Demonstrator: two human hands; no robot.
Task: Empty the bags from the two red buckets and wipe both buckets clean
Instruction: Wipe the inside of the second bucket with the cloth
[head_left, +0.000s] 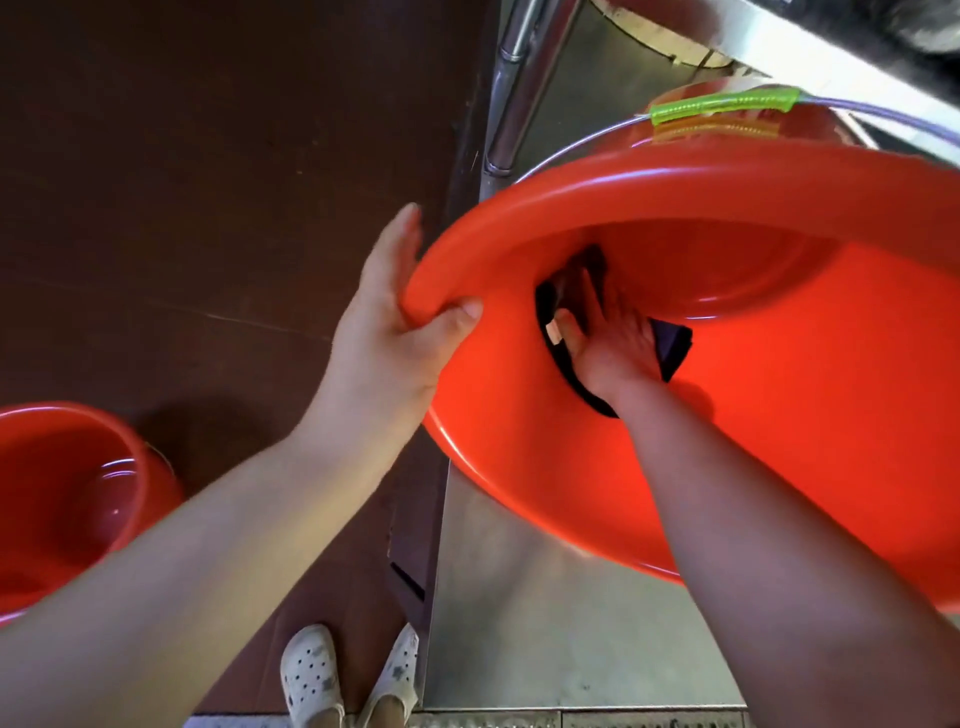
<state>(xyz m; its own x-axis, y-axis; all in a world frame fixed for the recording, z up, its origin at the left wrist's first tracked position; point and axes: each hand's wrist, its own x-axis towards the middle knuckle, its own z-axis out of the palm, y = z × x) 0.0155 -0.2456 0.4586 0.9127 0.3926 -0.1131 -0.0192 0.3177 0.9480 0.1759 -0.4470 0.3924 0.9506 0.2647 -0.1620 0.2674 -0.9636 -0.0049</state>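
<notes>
Tilted red bucket (727, 364): rim gripped by left hand (384, 332), thumb curled inside | Contents: dark cloth (675, 345) pressed against inner wall under right hand (608, 343), fingers spread flat | Second red bucket (67, 499): set upright on brown floor (208, 156) at left, nothing seen inside | Green-gripped wire handle (724, 106) seen above tilted bucket

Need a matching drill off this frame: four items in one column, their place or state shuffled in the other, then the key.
Column 1
1. left hand
2. right hand
3. dark cloth
4. second red bucket

Column 2
A. stands on the brown floor, lower left
B. grips the rim of the tilted red bucket
C. pressed against the tilted bucket's inner wall
D. reaches inside the tilted bucket, on the cloth

Pairs: 1-B, 2-D, 3-C, 4-A
</notes>
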